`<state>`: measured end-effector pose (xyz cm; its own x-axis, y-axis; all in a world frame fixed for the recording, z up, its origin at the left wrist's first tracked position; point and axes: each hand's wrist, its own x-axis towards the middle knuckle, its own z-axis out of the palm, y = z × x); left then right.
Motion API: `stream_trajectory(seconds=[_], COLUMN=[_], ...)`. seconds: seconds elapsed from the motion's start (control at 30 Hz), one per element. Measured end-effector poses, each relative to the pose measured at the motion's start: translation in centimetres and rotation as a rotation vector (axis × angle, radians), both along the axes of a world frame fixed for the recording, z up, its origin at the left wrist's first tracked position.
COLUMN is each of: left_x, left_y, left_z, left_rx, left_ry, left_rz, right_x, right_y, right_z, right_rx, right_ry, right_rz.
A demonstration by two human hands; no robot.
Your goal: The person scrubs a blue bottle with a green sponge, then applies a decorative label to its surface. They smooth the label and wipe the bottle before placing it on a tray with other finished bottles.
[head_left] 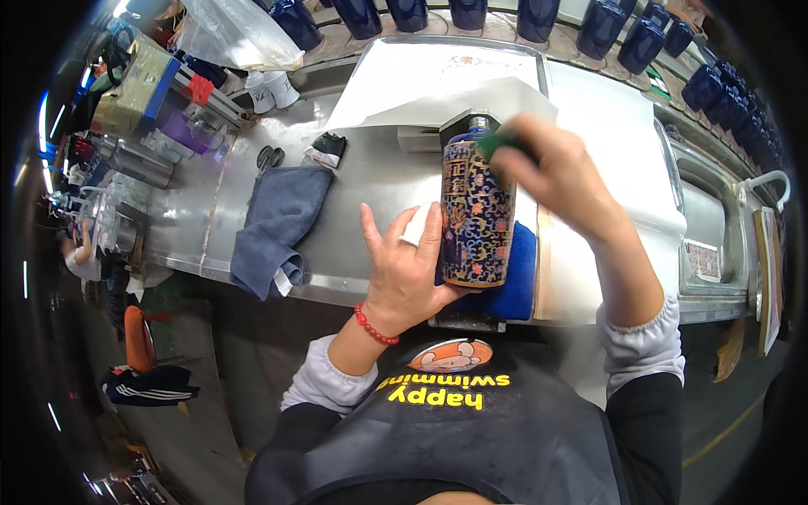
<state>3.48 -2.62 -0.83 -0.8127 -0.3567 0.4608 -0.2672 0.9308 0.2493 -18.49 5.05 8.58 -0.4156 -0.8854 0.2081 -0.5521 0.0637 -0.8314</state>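
A dark blue bottle (477, 215) with colourful floral scrolls and gold edging lies tilted in front of me, its neck pointing away. My left hand (406, 273) steadies its lower end: the index finger rests along the left side, the thumb goes under the base, and the other fingers are spread. At the bottle's shoulder, my right hand (560, 172) is closed around a dark green piece (497, 145), blurred by motion, its exact kind unclear. Below the bottle is a bright blue cloth (520, 273), partly covered by it.
A grey-blue cloth (282, 220) and black scissors (269, 157) lie left on the metal table (358, 181). White sheets (438, 80) lie at the back. A sink (714, 219) is at right. Several blue bottles (467, 13) line the far shelf. White cups (271, 89) stand back left.
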Motion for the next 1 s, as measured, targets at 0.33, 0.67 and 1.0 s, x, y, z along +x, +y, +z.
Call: stream_trajectory(seconds=[0.33, 0.67, 1.0], left_x=[0.2, 0.0, 0.2], left_y=[-0.3, 0.0, -0.3], left_z=[-1.0, -0.3, -2.1], left_rx=[0.188, 0.031, 0.249], left_ry=[0.139, 0.238, 0.127], left_rz=[0.047, -0.032, -0.012], right_x=[-0.2, -1.6, -6.1], right_y=[-1.1, -0.2, -4.2], right_z=[0.8, -0.8, 0.4], right_rx=[-0.214, -0.193, 0.066], right_ry=[0.542, 0.845, 0.207], right_rz=[-0.092, 0.113, 0.326])
